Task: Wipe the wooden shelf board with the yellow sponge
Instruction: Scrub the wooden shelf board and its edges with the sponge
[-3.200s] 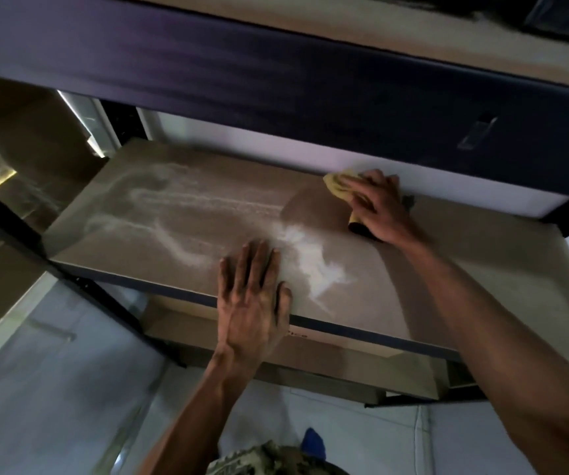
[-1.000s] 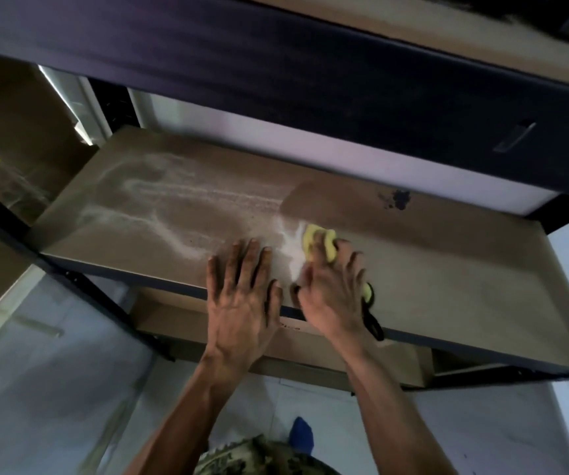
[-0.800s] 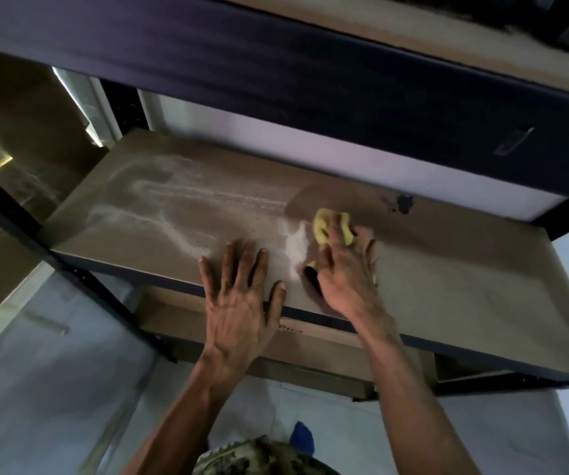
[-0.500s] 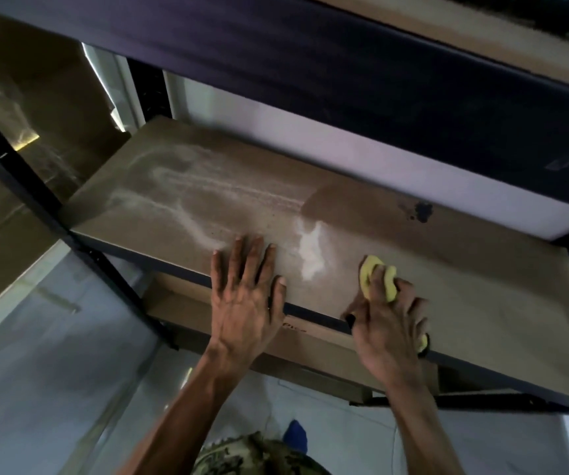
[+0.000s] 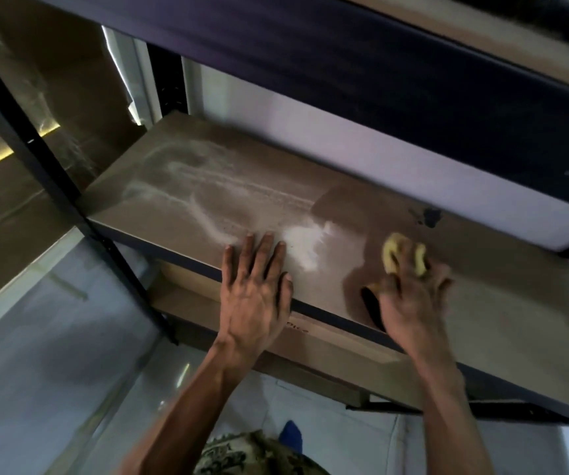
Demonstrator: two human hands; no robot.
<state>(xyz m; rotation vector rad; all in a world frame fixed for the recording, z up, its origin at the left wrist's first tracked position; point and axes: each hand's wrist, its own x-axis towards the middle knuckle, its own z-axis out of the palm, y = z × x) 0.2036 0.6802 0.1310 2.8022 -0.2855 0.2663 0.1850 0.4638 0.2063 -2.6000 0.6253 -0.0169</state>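
The wooden shelf board (image 5: 207, 193) runs across the middle of the head view, with white dust streaks on its left half and a white patch (image 5: 305, 243) near the front edge. My right hand (image 5: 410, 293) presses the yellow sponge (image 5: 392, 253) flat on the board, right of that patch; the sponge's dark underside shows below the palm. Only the sponge's yellow edges stick out between my fingers. My left hand (image 5: 254, 286) lies flat and spread on the board's front edge, left of the patch, holding nothing.
A dark stain (image 5: 428, 216) marks the board near the back wall. The dark upper shelf beam (image 5: 379, 70) hangs close overhead. A black upright post (image 5: 53, 186) stands at the left, a lower shelf board (image 5: 310, 347) sits beneath, and pale floor tiles lie below.
My right hand has swept the sponge from the back of the board to the front, then rightward past the white patch. My left hand has stayed planted.
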